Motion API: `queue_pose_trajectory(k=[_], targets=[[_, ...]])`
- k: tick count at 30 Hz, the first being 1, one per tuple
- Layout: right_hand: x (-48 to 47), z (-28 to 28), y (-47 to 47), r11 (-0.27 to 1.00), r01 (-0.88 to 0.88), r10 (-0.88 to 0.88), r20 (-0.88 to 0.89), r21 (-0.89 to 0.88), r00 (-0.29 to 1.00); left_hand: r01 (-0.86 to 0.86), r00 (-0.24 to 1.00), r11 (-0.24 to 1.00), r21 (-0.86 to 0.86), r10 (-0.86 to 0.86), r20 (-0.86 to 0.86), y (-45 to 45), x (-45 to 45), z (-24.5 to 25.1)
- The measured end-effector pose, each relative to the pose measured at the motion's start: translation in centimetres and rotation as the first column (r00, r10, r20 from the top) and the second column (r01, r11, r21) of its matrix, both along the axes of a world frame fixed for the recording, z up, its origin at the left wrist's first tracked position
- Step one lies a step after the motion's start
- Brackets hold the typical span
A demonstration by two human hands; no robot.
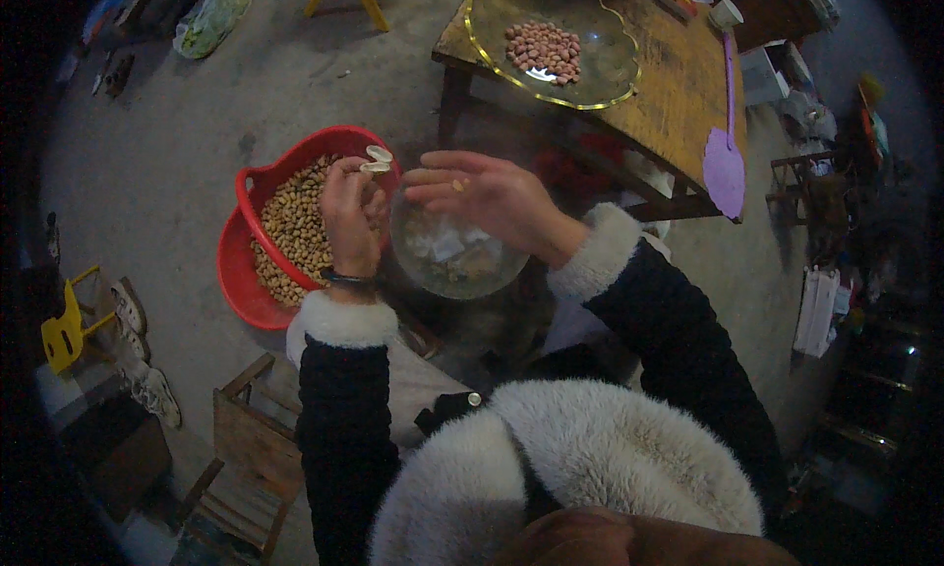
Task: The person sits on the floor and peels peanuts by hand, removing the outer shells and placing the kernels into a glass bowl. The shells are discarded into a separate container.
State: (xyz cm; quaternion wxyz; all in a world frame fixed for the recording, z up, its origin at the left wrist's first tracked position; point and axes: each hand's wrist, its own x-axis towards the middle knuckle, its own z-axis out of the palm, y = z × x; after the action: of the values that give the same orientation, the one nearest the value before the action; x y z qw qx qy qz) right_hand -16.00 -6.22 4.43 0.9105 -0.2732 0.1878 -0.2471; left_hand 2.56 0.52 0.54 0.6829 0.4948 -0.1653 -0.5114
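My left hand [348, 215] pinches an opened peanut shell [377, 160] between thumb and fingertips, over the rim of a red plastic basket [228, 271]. Unshelled peanuts [295, 219] fill much of that basket, and its red handle arches across them. To the right, my right hand [487, 193] is stretched out flat, not gripping; a small pale piece [459, 186], too blurred to identify, shows against its fingers. Beneath it sits a clear round container [461, 289] with whitish scraps inside, partly hidden by the hand.
A wooden table [664, 72] carries a gold-rimmed clear dish [612, 72] with shelled pink peanuts [544, 52] and a purple fly swatter [724, 169]. A wooden chair [258, 448], shoes [155, 393] and a yellow chair [63, 334] stand left. A plastic bag [212, 22] lies beyond.
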Motion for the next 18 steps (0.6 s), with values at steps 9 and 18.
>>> queue_pose_trajectory(k=[9, 18], targets=[[-0.7, 0.3, 0.1, 0.997, -0.026, 0.027, 0.012, -0.075, 1.000, 0.142, 0.988, 0.990, 0.024, -0.143, 0.062, -0.3, -0.9, 0.2], [-0.8, 0.8, 0.4, 0.997, -0.003, -0.001, -0.051, -0.080, 0.999, 0.267, 0.963, 0.963, 0.036, -0.267, 0.022, -0.1, -1.1, 0.6]])
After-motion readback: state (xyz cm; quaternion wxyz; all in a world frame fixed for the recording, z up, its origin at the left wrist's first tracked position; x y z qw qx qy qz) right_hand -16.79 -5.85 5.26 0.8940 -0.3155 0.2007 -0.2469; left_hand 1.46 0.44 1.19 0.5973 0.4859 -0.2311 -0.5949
